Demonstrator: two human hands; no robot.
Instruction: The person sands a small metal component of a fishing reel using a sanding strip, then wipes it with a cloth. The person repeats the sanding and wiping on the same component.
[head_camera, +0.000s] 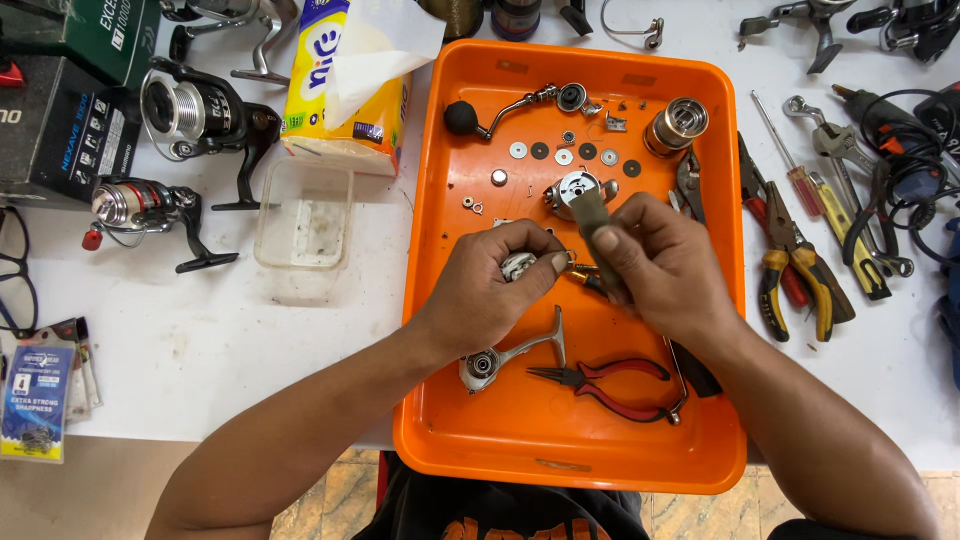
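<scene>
Both my hands work over an orange tray (440, 400). My left hand (495, 290) grips a small silver reel part (518, 265). My right hand (665, 265) pinches a dark olive-grey strip (592, 215) that stands up between thumb and fingers, and a tool with a yellow and black tip (583, 277) pokes out toward the reel part. Below my hands lie a silver reel body piece (510, 355) and red-handled needle-nose pliers (610, 383). Farther back in the tray are a crank handle with a black knob (500, 110), a spool (676, 125), a round gear housing (572, 190) and several washers (565, 152).
Two spinning reels (200, 115) (150, 215) and boxes lie at the left, with a clear plastic tub (302, 215) and a yellow tissue pack (345, 90). Pliers (800, 265), screwdrivers (790, 165) and wrenches (835, 140) crowd the right of the white table. Glasses (15, 265) sit at the left edge.
</scene>
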